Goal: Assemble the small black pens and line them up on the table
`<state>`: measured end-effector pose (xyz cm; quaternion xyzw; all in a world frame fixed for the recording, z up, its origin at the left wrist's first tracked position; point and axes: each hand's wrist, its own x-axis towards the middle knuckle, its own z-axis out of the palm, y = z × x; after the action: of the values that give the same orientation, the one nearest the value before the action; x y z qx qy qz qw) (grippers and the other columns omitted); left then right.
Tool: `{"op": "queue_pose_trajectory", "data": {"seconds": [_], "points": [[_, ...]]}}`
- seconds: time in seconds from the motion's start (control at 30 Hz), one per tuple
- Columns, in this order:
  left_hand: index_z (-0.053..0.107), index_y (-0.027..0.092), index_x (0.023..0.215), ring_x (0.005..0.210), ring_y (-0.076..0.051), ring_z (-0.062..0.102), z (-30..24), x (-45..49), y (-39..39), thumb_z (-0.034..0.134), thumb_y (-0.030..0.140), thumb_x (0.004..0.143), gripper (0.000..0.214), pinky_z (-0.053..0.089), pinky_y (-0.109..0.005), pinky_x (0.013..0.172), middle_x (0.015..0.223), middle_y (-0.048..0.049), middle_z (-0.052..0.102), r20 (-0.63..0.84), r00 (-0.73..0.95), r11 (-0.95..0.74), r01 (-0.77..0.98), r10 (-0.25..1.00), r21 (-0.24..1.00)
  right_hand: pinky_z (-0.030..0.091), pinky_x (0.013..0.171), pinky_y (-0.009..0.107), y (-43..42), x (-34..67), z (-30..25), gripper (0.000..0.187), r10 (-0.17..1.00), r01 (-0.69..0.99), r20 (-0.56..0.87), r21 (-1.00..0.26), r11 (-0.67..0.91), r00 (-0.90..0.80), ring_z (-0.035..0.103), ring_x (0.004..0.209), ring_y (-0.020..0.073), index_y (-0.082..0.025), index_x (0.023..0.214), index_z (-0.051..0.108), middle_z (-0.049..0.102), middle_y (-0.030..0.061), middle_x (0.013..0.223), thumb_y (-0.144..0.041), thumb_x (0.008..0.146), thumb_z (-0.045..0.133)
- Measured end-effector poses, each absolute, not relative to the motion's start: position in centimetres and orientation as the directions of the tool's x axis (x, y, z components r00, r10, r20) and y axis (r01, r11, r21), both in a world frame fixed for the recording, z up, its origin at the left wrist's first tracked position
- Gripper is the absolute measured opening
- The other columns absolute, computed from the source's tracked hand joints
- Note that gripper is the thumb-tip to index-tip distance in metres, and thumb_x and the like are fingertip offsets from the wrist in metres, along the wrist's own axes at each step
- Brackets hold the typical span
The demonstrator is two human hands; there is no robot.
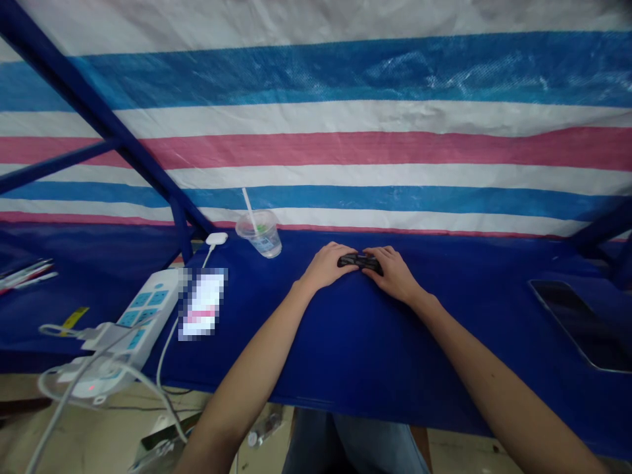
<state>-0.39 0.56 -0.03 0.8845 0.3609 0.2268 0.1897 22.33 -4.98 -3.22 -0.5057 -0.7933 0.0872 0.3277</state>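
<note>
Both hands meet over the blue table [345, 342], toward its far side. Between them lies a small, glossy black oblong object [361, 261], low over or resting on the tabletop; its kind is too small to make out. My left hand [332, 264] grips its left end, thumb along the near side and fingers curled over the far side. The right end is held by my right hand [391, 271] in much the same way. Fingers cover both ends, so only the middle shows well.
A clear plastic cup [264, 238] with a straw stands beyond my left forearm. To the left are a lit, blurred-out screen [202, 306], a white power strip [141, 322] with cables, and several pens [29, 275]. A dark phone [582, 326] lies far right. Striped sheeting [370, 151] hangs behind.
</note>
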Motion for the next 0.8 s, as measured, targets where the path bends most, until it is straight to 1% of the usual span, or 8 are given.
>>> {"op": "queue_pose_trajectory", "data": {"seconds": [0.23,0.47,0.67,0.8], "points": [[0.072,0.025,0.12,0.112,-0.025,0.063,0.03,-0.39,0.46,0.073,0.043,0.094,0.032,0.051,-0.043,0.1,0.12,-0.0037,0.074,0.274,0.644,-0.678,0.54,0.714,0.499,0.048,0.096,0.052,-5.09,22.31,-3.06,0.038,0.861,0.746,0.425,-0.469,0.473,-0.279,0.059,0.114,0.0335,-0.023,0.131,0.06,0.07,0.011,0.127,-0.033,0.095,0.065],[0.072,0.025,0.121,0.114,-0.024,0.062,0.11,-0.42,0.32,0.075,0.05,0.091,0.038,0.05,-0.043,0.102,0.12,-0.0052,0.073,0.278,0.644,-0.679,0.536,0.713,0.501,0.048,0.095,0.05,-4.81,22.52,-3.45,0.038,0.857,0.741,0.428,-0.468,0.482,-0.287,0.059,0.113,0.0327,-0.023,0.131,0.059,0.069,0.0115,0.127,-0.035,0.095,0.066],[0.075,0.028,0.118,0.115,-0.022,0.062,0.27,-0.39,0.28,0.061,0.048,0.101,0.029,0.049,-0.043,0.104,0.121,-0.0034,0.073,0.299,0.644,-0.691,0.522,0.704,0.501,0.048,0.09,0.046,-4.74,22.61,-3.3,0.019,0.87,0.737,0.408,-0.49,0.466,-0.279,0.06,0.103,0.0298,-0.023,0.113,0.061,0.071,0.0105,0.112,-0.032,0.097,0.062],[0.077,0.028,0.113,0.115,-0.022,0.062,0.41,-0.44,0.26,0.064,0.043,0.1,0.023,0.05,-0.042,0.103,0.12,-0.003,0.072,0.298,0.638,-0.684,0.522,0.71,0.509,0.047,0.089,0.044,-4.84,22.54,-3.05,0.016,0.87,0.73,0.403,-0.497,0.469,-0.285,0.059,0.102,0.0291,-0.023,0.11,0.061,0.071,0.0098,0.11,-0.033,0.097,0.062]]}}
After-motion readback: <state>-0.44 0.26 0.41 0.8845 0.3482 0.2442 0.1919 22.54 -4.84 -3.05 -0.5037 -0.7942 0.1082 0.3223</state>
